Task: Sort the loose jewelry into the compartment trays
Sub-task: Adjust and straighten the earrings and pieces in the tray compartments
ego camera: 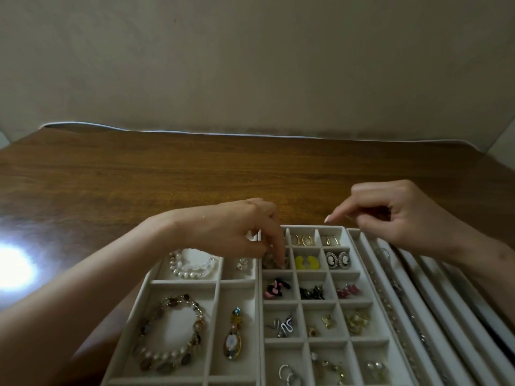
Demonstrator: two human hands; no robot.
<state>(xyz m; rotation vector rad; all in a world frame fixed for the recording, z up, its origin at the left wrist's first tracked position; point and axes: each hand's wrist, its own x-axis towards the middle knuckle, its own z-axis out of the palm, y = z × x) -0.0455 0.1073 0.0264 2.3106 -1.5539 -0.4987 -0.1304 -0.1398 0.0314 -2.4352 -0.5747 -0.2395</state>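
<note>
Nearest the camera lie the silver hoop earrings (289,376) in the bottom row of the small-cell tray (299,275), with the beaded bracelet (170,334) in a big cell of the left tray (217,282) and a teardrop pendant (233,334) in the cell beside it. Most cells already carry something: a snake earring (284,327), black-and-pink pieces (276,288), yellow earrings (306,262), cameo studs (338,260), gold hoops (302,240) in the top row, and a pearl bracelet (192,263) at the top of the left tray. Chains lie in the long slots of the right tray (418,277).

The left hand (234,232) reaches down into the cell left of the yellow earrings, its fingertips (280,260) pinched close on a small brownish piece (269,260); whether that grip holds it or has just let go, I cannot tell. The right hand (404,215) hovers above the top edge of the trays, forefinger out, the other fingers curled in narrow; something small may be held there, but it is too blurred to say.

So the step looks like seating one earring in its cell, late in the sort, since no loose jewelry shows on the tabletop (195,174). Next would be to lift the left fingers straight up without dragging the piece over the divider
</note>
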